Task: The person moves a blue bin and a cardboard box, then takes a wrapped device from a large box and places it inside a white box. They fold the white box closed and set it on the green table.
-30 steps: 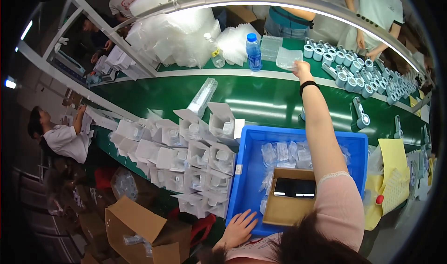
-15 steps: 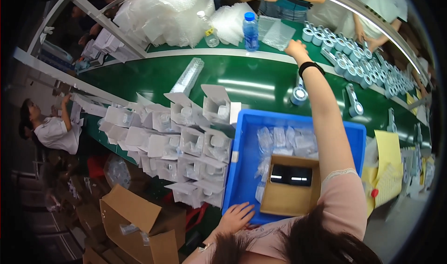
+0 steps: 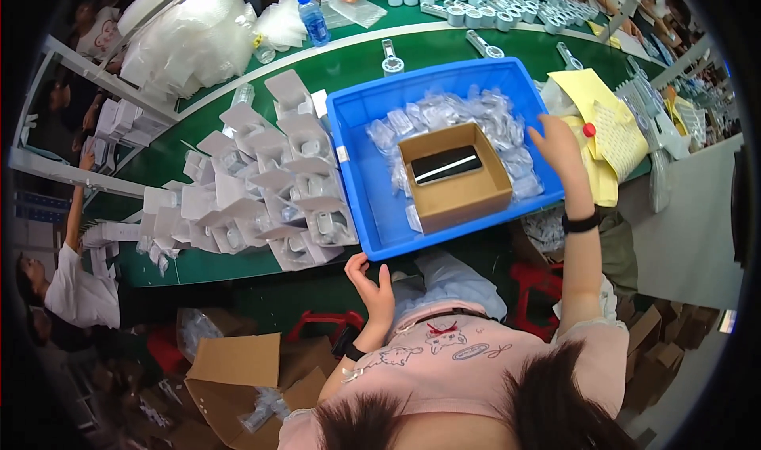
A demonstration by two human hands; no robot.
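Note:
A large blue plastic tub [image 3: 444, 242] stands in front of me at the table's near edge. Inside it are many small clear plastic packets [image 3: 452, 111] and an open brown cardboard box [image 3: 468, 204] holding a dark, flat, shiny item [image 3: 446, 164]. At the tub's front left corner is my left hand [image 3: 372, 293], fingers and thumb apart, fingertips close to or touching the rim. My right hand [image 3: 560, 150] is over the right rim with thumb and finger apart. Nothing shows in either hand; whether the right one presses the rim I cannot tell.
Left of the tub stand rows of open white boxes [image 3: 242, 188] with clear plastic inside. Yellow sheets [image 3: 610, 109] lie to the right. White-and-blue round-headed handled devices [image 3: 392, 60] lie beyond, near a blue bottle [image 3: 314, 22]. An open carton [image 3: 234, 363] is low left.
My right arm has drawn back from the far side of the table to the tub's right rim. My left hand has shifted to the front left corner. The whole view has shifted.

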